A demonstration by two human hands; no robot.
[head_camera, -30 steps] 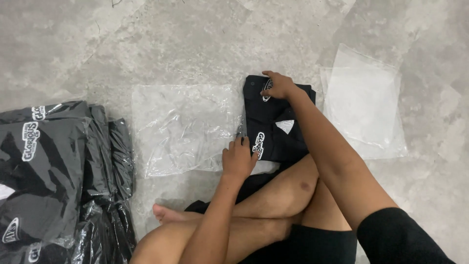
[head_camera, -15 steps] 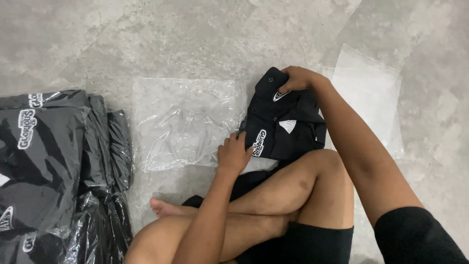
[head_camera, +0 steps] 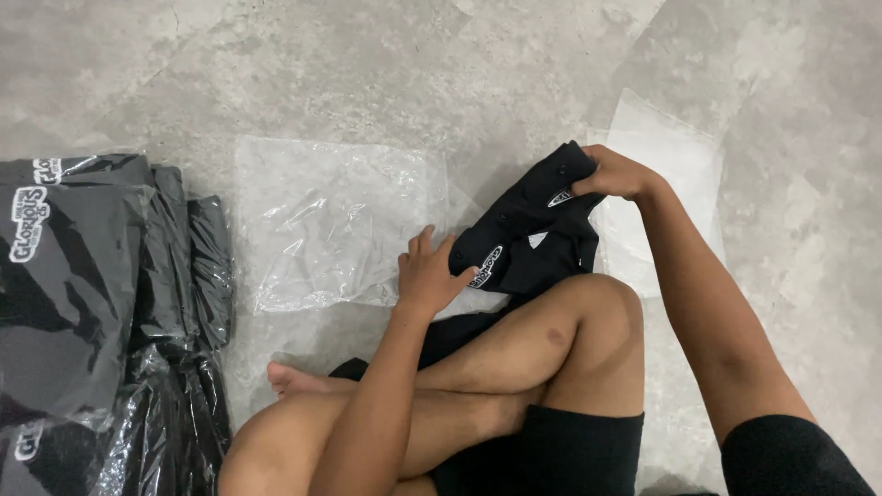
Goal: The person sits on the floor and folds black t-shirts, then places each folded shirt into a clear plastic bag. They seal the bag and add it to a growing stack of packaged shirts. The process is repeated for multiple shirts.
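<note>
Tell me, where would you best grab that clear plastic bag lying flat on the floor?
Probably at the right edge of the clear plastic bag, coming from the right, next to the left hand. That edge looks rumpled and slightly lifted, giving fingers something to pinch; the rest lies flat against the floor. Whether that edge is the open mouth, I cannot tell.

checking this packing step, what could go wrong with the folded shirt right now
The folded black shirt is lifted off the floor, gripped only at its far end by the right hand and near edge by the left hand, so the fold may sag open. The clear bag lies flat and crinkled, so the shirt could catch at its mouth.
</note>
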